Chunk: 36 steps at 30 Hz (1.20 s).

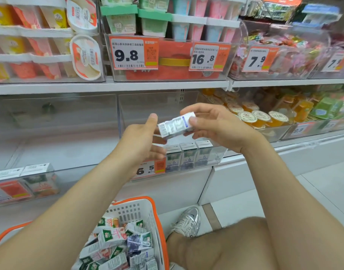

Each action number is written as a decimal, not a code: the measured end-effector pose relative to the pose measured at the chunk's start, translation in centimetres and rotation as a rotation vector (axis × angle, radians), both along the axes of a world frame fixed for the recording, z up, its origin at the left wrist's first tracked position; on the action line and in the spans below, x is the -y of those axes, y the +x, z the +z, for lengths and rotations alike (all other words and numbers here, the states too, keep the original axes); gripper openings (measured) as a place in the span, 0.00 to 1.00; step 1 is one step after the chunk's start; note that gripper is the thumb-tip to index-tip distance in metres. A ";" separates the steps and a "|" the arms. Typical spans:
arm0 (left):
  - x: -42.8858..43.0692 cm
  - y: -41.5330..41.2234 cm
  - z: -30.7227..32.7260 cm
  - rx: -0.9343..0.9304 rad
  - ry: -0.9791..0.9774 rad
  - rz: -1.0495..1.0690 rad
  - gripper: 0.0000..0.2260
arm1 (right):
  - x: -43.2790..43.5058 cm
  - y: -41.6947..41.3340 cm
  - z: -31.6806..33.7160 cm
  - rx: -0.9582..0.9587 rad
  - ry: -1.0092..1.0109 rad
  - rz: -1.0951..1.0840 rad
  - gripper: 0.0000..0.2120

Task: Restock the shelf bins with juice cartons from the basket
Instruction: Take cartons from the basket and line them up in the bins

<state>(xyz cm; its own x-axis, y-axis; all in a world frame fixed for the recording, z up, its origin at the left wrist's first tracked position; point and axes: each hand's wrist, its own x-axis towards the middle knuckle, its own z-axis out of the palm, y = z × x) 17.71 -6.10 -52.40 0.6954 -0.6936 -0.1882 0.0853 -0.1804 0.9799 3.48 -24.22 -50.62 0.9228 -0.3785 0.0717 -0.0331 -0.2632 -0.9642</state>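
Item: juice carton [176, 126], small, white with blue print, held on its side above the middle bin [157, 106]. Its right end is clamped between thumb and fingers of the right hand [212, 125]. The left hand [142, 139] is spread, fingers straight, at its left end, presumably to turn it upright like the row of cartons [188, 154] stood below. Further stock is kept in the basket [157, 211], near.
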 end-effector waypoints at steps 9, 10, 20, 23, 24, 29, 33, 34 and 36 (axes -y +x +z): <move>1.3 0.5 -6.2 1.271 0.398 -0.385 0.19 | 3.4 -1.3 -1.7 -0.259 -0.689 -0.835 0.14; 1.4 0.5 -7.0 1.305 0.429 -0.411 0.20 | 3.6 -1.2 -1.9 -0.284 -0.736 -0.846 0.15; 1.6 1.3 -9.1 1.380 0.413 -0.379 0.23 | 3.5 0.5 -2.6 -0.638 -0.962 -0.621 0.11; 1.6 1.4 -9.0 1.363 0.403 -0.386 0.21 | 3.1 0.6 -2.8 -0.801 -1.070 -0.529 0.14; 1.6 1.4 -9.0 1.363 0.406 -0.393 0.21 | 2.8 0.6 -2.9 -0.867 -1.094 -0.499 0.10; 1.4 1.8 -8.9 1.354 0.377 -0.430 0.20 | 2.4 0.4 -2.8 -0.997 -1.092 -0.398 0.04; 1.0 2.1 -8.8 1.308 0.304 -0.451 0.18 | 1.6 0.4 -2.6 -0.975 -1.070 -0.387 0.04; 0.9 2.3 -8.7 1.289 0.283 -0.450 0.17 | 1.2 0.4 -2.6 -0.949 -1.061 -0.378 0.05; 0.7 2.4 -8.6 1.239 0.225 -0.442 0.16 | -0.3 0.6 -2.3 -0.835 -1.057 -0.357 0.12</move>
